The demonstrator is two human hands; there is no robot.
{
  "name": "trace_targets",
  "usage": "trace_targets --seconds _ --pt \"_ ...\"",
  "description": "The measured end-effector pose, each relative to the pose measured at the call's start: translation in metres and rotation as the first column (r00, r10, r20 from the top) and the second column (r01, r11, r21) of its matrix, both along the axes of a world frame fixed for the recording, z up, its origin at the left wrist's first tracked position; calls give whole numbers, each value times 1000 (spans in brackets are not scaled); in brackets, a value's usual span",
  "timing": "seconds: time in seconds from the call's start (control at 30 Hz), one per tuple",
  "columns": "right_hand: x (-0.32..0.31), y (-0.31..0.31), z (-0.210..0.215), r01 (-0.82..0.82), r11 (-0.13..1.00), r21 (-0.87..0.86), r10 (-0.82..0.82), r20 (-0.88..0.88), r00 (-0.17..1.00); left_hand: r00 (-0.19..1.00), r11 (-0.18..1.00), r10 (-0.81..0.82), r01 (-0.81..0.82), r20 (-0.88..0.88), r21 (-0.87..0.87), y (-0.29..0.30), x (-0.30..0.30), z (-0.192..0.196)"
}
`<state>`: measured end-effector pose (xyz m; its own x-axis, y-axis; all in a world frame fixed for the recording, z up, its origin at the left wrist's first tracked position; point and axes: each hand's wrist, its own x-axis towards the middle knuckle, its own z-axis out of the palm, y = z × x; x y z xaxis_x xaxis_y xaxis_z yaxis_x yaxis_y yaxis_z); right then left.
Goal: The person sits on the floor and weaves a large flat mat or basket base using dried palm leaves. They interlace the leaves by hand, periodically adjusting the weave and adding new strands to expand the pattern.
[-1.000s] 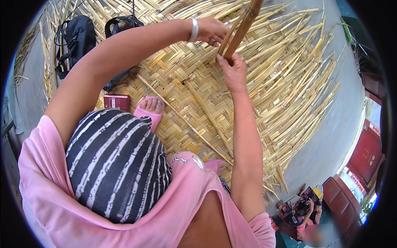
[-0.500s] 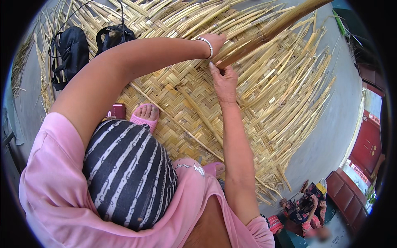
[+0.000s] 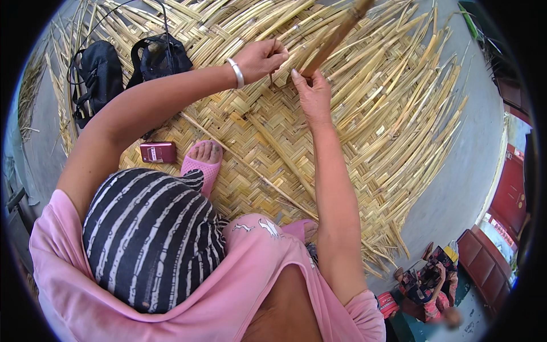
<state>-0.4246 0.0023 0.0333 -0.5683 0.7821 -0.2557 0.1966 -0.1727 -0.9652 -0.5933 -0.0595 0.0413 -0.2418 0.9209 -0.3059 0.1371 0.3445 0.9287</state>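
Observation:
A large mat of woven, flattened yellow reed strips (image 3: 250, 176) lies under my hands, its far and right edges fringed with loose strip ends. My right hand (image 3: 314, 100) is closed round the near end of a long brown reed stalk (image 3: 336, 43), thumb on top. The stalk slants up and away to the right above the mat. To its left, my left hand (image 3: 261, 60), with a silver bangle at the wrist, pinches a thin brown strip (image 3: 273, 81) that hangs down between its fingers. Whether this strip still joins the stalk, I cannot tell.
Two black bags (image 3: 98, 71) with a cord rest on the mat's far left. A small dark red box (image 3: 158, 152) lies beside my foot in a pink slipper (image 3: 201, 168). Seated people (image 3: 436, 285) are at the lower right, by a brown bench (image 3: 484, 265).
My left hand has drawn back leftward from the stalk, now with a thin brown strip in its fingers. The stalk has swung to a steeper slant. My right hand has hardly shifted.

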Motion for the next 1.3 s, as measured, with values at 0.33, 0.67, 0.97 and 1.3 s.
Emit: trace_targets --seconds 0.33,0.67,0.97,1.3 --pt "-4 -7 -13 153 974 166 -177 143 974 932 943 311 -278 -187 186 -3 -68 11" --pt "-64 0 5 -556 771 311 159 751 641 694 715 675 -532 251 -454 -27 -146 -30" --pt "-72 4 20 -496 836 234 120 804 582 908 933 289 -196 304 -302 24 -122 -16" --pt "-52 2 -7 -27 954 298 -139 521 842 788 856 -434 211 -436 -472 90 -91 -11"
